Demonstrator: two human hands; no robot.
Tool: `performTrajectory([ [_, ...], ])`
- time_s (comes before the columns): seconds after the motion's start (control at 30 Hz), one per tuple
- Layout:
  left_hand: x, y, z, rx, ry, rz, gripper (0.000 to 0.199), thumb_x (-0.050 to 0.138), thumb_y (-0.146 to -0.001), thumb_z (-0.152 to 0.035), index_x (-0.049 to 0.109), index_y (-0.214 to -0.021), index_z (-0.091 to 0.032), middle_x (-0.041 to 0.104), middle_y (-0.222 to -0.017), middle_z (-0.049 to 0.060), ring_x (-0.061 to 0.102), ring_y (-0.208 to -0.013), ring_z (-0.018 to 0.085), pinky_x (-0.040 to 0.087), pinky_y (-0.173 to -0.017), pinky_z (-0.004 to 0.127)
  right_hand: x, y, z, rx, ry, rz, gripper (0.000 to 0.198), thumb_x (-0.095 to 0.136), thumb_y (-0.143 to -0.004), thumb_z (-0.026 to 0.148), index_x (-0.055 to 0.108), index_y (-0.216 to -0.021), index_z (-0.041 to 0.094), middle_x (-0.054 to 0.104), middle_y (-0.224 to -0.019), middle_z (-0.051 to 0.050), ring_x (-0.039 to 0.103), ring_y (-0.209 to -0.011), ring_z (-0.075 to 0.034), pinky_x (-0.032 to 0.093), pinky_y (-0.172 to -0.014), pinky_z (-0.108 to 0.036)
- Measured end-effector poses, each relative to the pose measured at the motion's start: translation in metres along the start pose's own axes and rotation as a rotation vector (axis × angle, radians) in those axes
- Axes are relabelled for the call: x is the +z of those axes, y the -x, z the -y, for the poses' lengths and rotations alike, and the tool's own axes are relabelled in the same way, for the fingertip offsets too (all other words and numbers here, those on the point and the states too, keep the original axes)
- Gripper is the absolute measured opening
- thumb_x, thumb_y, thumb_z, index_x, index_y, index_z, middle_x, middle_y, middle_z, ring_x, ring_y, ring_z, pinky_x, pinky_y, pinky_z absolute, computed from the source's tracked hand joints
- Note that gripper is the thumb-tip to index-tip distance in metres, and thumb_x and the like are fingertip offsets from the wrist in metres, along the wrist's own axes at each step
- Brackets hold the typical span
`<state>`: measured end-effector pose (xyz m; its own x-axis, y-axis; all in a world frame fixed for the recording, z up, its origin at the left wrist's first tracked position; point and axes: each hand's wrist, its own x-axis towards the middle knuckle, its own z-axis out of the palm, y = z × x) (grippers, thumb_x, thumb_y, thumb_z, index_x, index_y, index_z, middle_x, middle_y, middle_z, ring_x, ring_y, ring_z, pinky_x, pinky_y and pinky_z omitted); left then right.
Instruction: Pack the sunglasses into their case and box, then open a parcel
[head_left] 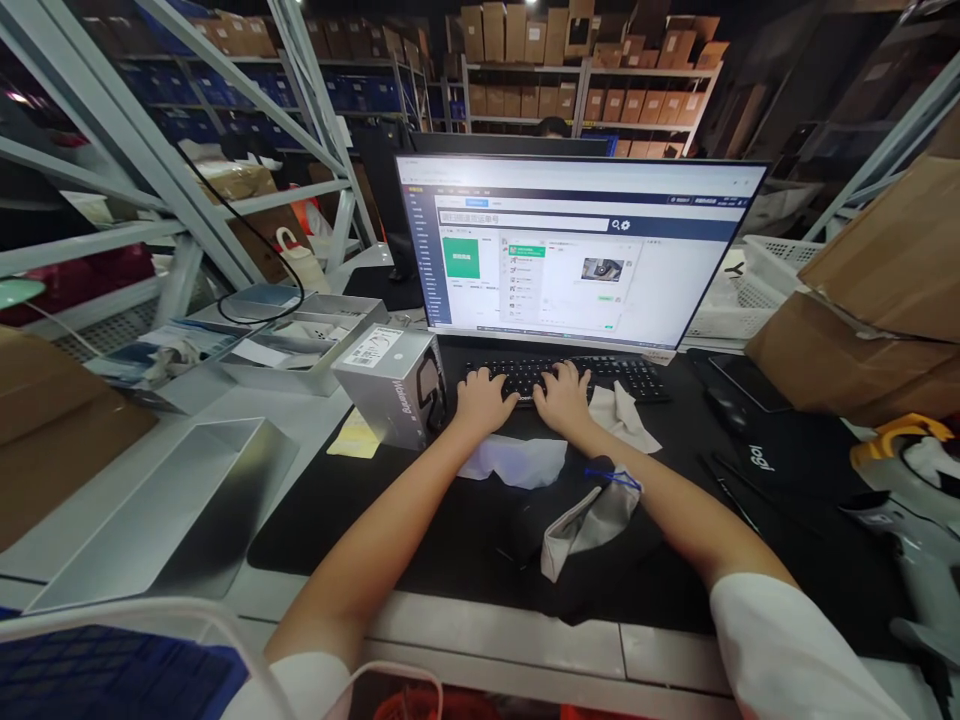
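One open silver tray (pixel 214 515) lies toward the tabletop's (pixel 566 632) left edge. At the black mat's (pixel 450 560) left edge: one yellow note (pixel 355 437), one printed box (pixel 397 390). Two hands, left (pixel 481 404) and right (pixel 562 402), slightly apart and gripping nothing, rest on one keyboard (pixel 523 372) near the mat's far edge. One pouch (pixel 592 525) lies nearer its front edge; one mouse (pixel 726 410) sits toward its right.

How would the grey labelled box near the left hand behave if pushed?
The grey labelled box is probably stiff, judging by its straight edges. Its flat faces make rolling unlikely. Weight is hard to judge; any contents are hidden.
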<state>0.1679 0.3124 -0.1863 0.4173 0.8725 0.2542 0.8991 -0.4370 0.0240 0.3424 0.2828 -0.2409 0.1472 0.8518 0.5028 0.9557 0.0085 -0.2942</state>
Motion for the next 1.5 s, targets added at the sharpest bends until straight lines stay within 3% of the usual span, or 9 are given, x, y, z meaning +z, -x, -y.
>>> performTrajectory([
  [0.2,0.001,-0.002,0.002,0.045,0.047,0.030,0.049,0.056,-0.100,-0.047,0.064,-0.138,-0.017,0.059,-0.134,0.016,0.058,-0.122,0.033,0.049,-0.102,0.043,0.000,0.000,-0.001,0.015,-0.055,-0.043,0.044,0.042,-0.100,0.031,0.063,-0.133,0.011,0.063,-0.132,-0.022,0.042,-0.139,-0.038,0.015,-0.120,-0.074],
  [0.4,0.001,0.000,0.004,0.057,0.044,-0.004,0.046,0.059,-0.099,-0.046,0.067,-0.134,-0.018,0.061,-0.132,0.016,0.057,-0.124,0.035,0.048,-0.103,0.046,-0.006,0.002,-0.003,-0.018,-0.017,-0.070,0.034,0.042,-0.101,0.029,0.073,-0.097,0.016,0.061,-0.132,-0.019,0.036,-0.145,-0.037,0.013,-0.119,-0.076],
  [0.57,-0.001,-0.001,0.004,0.060,0.049,-0.008,0.042,0.057,-0.100,-0.044,0.068,-0.131,-0.017,0.061,-0.131,0.015,0.061,-0.119,0.032,0.049,-0.100,0.041,-0.005,0.001,-0.004,-0.039,-0.018,-0.058,0.034,0.042,-0.101,0.030,0.073,-0.094,0.017,0.063,-0.130,-0.017,0.036,-0.145,-0.037,0.009,-0.120,-0.076],
  [0.73,-0.002,-0.001,0.004,0.056,0.028,-0.009,0.042,0.057,-0.100,-0.043,0.068,-0.131,-0.017,0.061,-0.131,0.015,0.061,-0.118,0.033,0.051,-0.097,0.043,-0.001,0.000,-0.004,-0.064,-0.103,-0.064,0.025,0.046,-0.095,0.025,0.069,-0.104,0.017,0.063,-0.129,-0.018,0.039,-0.144,-0.036,0.010,-0.121,-0.075],
  [1.03,0.002,-0.002,0.008,0.054,-0.004,0.014,0.044,0.059,-0.099,-0.045,0.068,-0.133,-0.017,0.062,-0.131,0.015,0.056,-0.123,0.034,0.050,-0.099,0.046,0.002,-0.001,-0.005,-0.111,-0.095,0.010,0.043,0.052,-0.089,0.026,0.064,-0.129,0.015,0.057,-0.143,-0.021,0.038,-0.146,-0.036,0.012,-0.121,-0.075],
  [1.23,0.004,-0.003,0.009,0.060,-0.011,0.026,0.045,0.057,-0.100,-0.046,0.068,-0.133,-0.018,0.062,-0.132,0.016,0.055,-0.125,0.034,0.050,-0.100,0.046,0.002,0.000,-0.003,0.014,-0.011,0.014,0.050,0.049,-0.099,0.036,0.058,-0.141,0.011,0.046,-0.155,-0.024,0.031,-0.150,-0.040,0.028,-0.117,-0.072],
  [1.5,0.003,-0.006,0.009,0.060,-0.015,0.054,0.046,0.056,-0.101,-0.046,0.068,-0.135,-0.018,0.060,-0.135,0.016,0.053,-0.128,0.036,0.050,-0.102,0.048,-0.007,-0.008,-0.015,0.117,0.070,0.068,0.067,0.043,-0.105,0.053,0.043,-0.157,0.011,0.030,-0.166,-0.024,0.037,-0.145,-0.041,0.039,-0.111,-0.065],
])
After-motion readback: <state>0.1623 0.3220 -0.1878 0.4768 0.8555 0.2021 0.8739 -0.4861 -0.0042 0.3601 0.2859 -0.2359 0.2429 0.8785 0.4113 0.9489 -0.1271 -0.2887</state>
